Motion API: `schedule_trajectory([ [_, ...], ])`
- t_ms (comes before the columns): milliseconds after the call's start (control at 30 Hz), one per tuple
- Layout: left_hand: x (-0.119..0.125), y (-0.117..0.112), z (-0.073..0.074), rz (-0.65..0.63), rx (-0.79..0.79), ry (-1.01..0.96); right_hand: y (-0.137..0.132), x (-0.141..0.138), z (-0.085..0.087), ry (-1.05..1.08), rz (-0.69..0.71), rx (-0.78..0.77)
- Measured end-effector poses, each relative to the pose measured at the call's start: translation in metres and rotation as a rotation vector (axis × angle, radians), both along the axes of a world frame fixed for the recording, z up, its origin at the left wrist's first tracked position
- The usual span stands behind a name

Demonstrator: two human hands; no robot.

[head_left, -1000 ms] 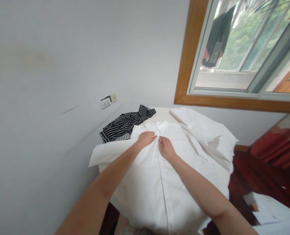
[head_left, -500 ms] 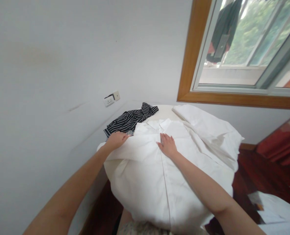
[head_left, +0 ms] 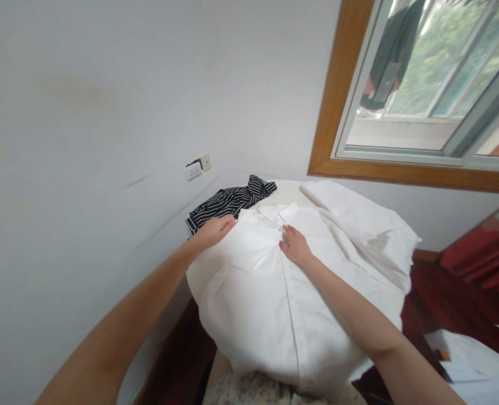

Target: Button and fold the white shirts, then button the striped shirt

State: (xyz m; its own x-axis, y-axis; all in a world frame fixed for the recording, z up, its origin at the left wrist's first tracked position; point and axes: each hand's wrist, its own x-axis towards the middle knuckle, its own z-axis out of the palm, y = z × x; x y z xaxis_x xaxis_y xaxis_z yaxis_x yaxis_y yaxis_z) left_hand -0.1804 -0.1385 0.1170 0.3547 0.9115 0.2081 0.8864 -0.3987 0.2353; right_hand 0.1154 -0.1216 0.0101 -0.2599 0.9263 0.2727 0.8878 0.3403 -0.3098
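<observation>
A white collared shirt [head_left: 261, 292] lies face up on a small table, its front placket running towards me. My left hand [head_left: 214, 230] rests flat on the shirt's left shoulder, fingers stretched out, right beside a black-and-white striped garment [head_left: 228, 203]. My right hand [head_left: 295, 246] lies flat on the placket just below the collar [head_left: 279, 211], fingers spread. Neither hand holds anything.
More white cloth [head_left: 359, 225] is heaped on the table's right side. A white wall with a socket [head_left: 194, 169] stands close on the left. A wood-framed window [head_left: 405, 101] is behind the table. Dark red floor [head_left: 452, 304] lies to the right.
My left hand left the collar, swept out to the left sleeve, then came back onto the shoulder with the sleeve folded in. My right hand stayed on the placket.
</observation>
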Motion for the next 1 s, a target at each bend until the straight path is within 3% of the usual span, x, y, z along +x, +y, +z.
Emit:
schedule_trajectory([
  [100, 0.025, 0.000, 0.016, -0.086, -0.029, -0.124, 0.003, 0.005, 0.011, -0.001, 0.005, -0.005],
  [167, 0.041, 0.002, 0.018, -0.126, -0.041, -0.176, 0.004, 0.011, 0.019, 0.019, 0.041, 0.022],
  [300, 0.067, 0.008, 0.001, -0.206, -0.085, -0.261, 0.000, 0.028, 0.035, 0.065, 0.292, 0.070],
  [400, 0.078, 0.011, -0.011, -0.222, -0.117, -0.290, -0.002, 0.044, 0.043, 0.120, 0.435, 0.017],
  [567, 0.087, 0.006, -0.012, -0.238, -0.159, -0.236, 0.008, 0.077, 0.043, 0.236, 0.254, -0.081],
  [700, 0.088, 0.001, -0.015, -0.204, -0.159, -0.047, 0.016, 0.094, 0.040, 0.153, 0.240, -0.092],
  [833, 0.083, 0.003, -0.027, -0.148, -0.097, 0.104, 0.004, 0.081, 0.043, 0.067, 0.318, -0.029],
  [1000, 0.088, 0.007, -0.038, -0.186, -0.122, 0.038, -0.010, 0.048, 0.044, -0.008, 0.328, 0.019],
])
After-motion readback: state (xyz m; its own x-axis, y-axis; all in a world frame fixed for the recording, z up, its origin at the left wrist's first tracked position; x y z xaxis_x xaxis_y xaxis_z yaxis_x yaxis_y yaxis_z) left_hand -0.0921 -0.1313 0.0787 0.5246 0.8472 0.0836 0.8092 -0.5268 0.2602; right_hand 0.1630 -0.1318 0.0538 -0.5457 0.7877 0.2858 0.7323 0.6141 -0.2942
